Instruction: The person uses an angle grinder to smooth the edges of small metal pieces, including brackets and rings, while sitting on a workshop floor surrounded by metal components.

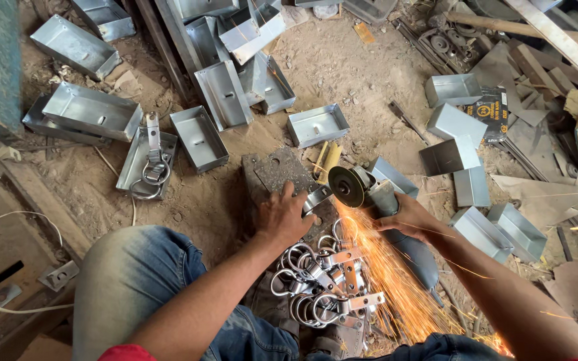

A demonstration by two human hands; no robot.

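The person squats on the dirt floor, and the left hand [283, 215] presses down with fingers curled over a small metal clamp piece [316, 199] on a dark steel plate [277, 171] lying just at twelve o'clock from the knuckles. The right hand [406, 217] is wrapped tight around the body of an angle grinder [376, 194], its disc [346, 186] meeting the clamp piece at about three o'clock of the left hand, and a fan of orange sparks [396, 281] streams down toward six o'clock between the knees. Right in that spray lies a heap of ring-shaped metal clamps [319, 281], crowding the ground just below both wrists. Open galvanised sheet-metal trays [199, 137] are scattered from nine o'clock round to three o'clock, one at ten o'clock holding a pair of ring clamps [152, 174]. A yellowish stick [329, 159] lies just beyond the plate, and scrap wood and offcuts [536, 67] pile up at two o'clock.
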